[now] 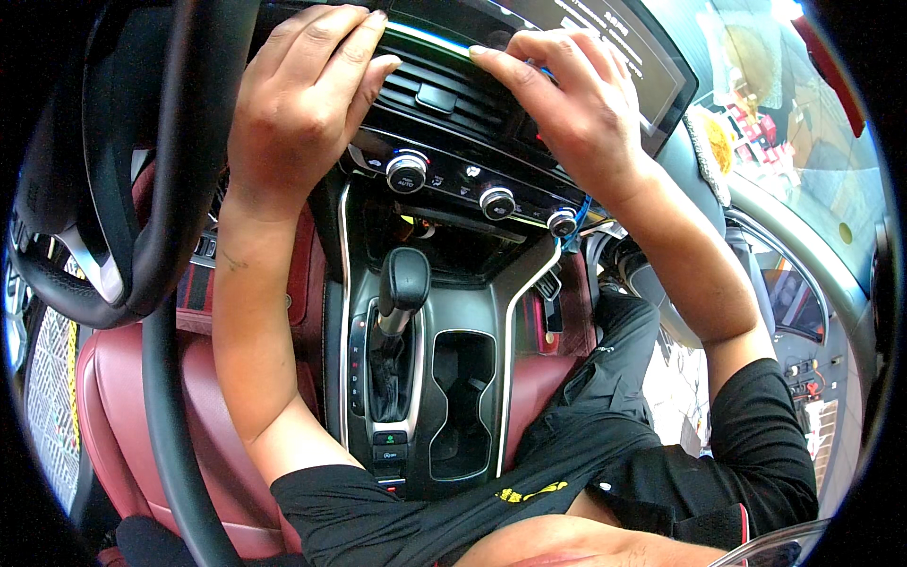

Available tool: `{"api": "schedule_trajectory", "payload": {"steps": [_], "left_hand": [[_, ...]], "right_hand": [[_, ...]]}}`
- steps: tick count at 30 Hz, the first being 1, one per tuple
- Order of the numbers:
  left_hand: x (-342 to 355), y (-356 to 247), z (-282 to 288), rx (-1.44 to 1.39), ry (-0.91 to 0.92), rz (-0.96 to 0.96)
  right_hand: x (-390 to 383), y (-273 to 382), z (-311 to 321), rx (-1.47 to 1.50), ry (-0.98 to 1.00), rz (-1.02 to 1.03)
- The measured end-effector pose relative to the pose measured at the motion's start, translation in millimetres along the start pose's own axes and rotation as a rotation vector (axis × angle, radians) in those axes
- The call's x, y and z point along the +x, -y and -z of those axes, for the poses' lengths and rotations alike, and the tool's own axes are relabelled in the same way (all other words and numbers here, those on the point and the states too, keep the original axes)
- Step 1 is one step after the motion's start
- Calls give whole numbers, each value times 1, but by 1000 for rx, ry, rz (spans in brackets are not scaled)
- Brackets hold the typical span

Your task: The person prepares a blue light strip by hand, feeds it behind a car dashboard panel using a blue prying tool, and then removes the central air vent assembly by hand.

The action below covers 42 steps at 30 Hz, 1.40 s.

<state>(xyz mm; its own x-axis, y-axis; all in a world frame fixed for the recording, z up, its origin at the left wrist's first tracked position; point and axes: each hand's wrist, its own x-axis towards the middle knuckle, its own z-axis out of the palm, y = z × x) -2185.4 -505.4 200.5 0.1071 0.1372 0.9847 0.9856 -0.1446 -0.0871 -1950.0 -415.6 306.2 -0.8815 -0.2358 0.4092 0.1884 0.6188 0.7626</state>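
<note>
My left hand point(302, 104) has its bent fingers pressed together over the left part of a thin glowing trim strip point(425, 38) on the dashboard. My right hand point(576, 109) touches the strip's right part with thumb and index finger, the other fingers curled; a small blue item is partly hidden behind them. Below the strip are a slatted air vent point(444, 85) and three round knobs point(497, 202). A lit display screen point(657, 71) stands behind my right hand. A blue piece point(578, 213) hangs by the rightmost knob.
The steering wheel point(151, 274) is at the left. A gear lever point(402, 279) and cup holder point(458, 406) fill the centre console, between red seats point(142, 397). The windshield and an orange plush item point(718, 142) are at upper right, a door opening at the right.
</note>
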Motion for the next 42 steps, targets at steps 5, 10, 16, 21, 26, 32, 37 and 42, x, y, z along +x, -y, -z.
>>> {"api": "schedule_trajectory", "payload": {"steps": [5, 10, 16, 21, 26, 32, 37, 42], "left_hand": [[0, -1, 1, 10, 1, -6], [-1, -1, 0, 11, 7, 2], [-2, -2, 0, 19, 8, 9], [-2, -1, -1, 18, 5, 10], [-2, -1, -1, 20, 16, 3], [-4, 0, -3, 34, 17, -2], [-6, 5, -7, 7, -50, -34], [-8, 6, -10, 45, -44, -41]], "right_hand": [[1, 3, 3, -65, -11, 4], [-1, 8, 2, -84, -11, -17], [-7, 7, 4, -22, 10, -62], [-14, 4, 10, -23, 64, -83], [-18, 5, 10, -10, 49, -96], [-33, 6, 16, -6, 56, -144], [-57, -1, 28, 46, -11, -222], [-71, -3, 44, 315, 19, -374]]}}
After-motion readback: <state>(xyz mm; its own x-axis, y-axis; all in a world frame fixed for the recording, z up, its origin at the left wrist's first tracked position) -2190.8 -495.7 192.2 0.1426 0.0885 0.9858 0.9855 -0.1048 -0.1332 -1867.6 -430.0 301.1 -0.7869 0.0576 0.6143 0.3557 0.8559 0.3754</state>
